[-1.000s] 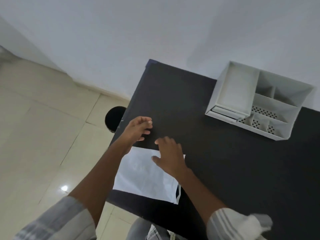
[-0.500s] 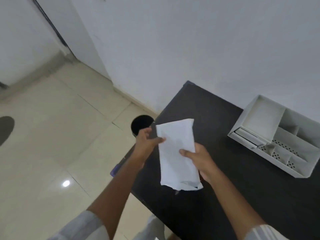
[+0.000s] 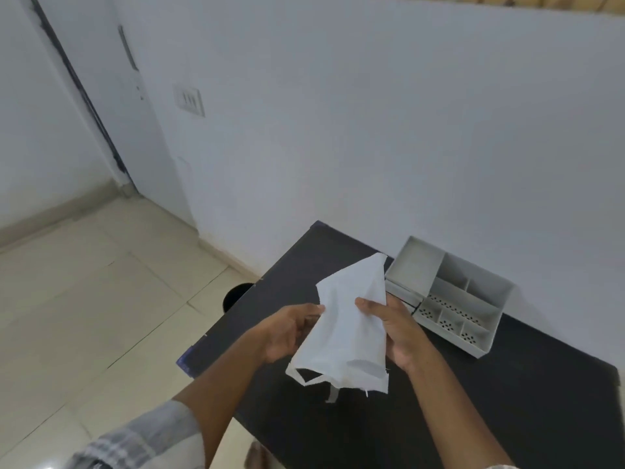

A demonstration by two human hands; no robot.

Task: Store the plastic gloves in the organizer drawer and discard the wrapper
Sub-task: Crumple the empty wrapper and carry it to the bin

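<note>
A white packet (image 3: 348, 319) is held up above the black table (image 3: 507, 401) by both hands. The left hand (image 3: 287, 333) is closed on the packet's left edge, with the thumb on the front face and the fingers curled behind. The right hand (image 3: 395, 330) is wrapped around the right edge, its fingertips pressed onto the front face and the palm behind. The packet is tilted, its upper corner pointed toward the organizer (image 3: 449, 299), and its torn lower edge is left hanging open, with a thin strip dangling below. Whether gloves are inside cannot be told.

The organizer is set on the table near the wall, just beyond the right hand; a large tray section is seen at its left, and smaller compartments with dotted floors are seen at its right. The drawer front is mostly hidden behind the packet and the hand.

The table's left edge is crossed by the left forearm, and a bare stretch of dark tabletop is seen below and to the right of the hands. A round black bin (image 3: 236, 294) is seen on the tiled floor (image 3: 84, 299), just beside the table's left edge. Open floor is spread to the left of it.
</note>
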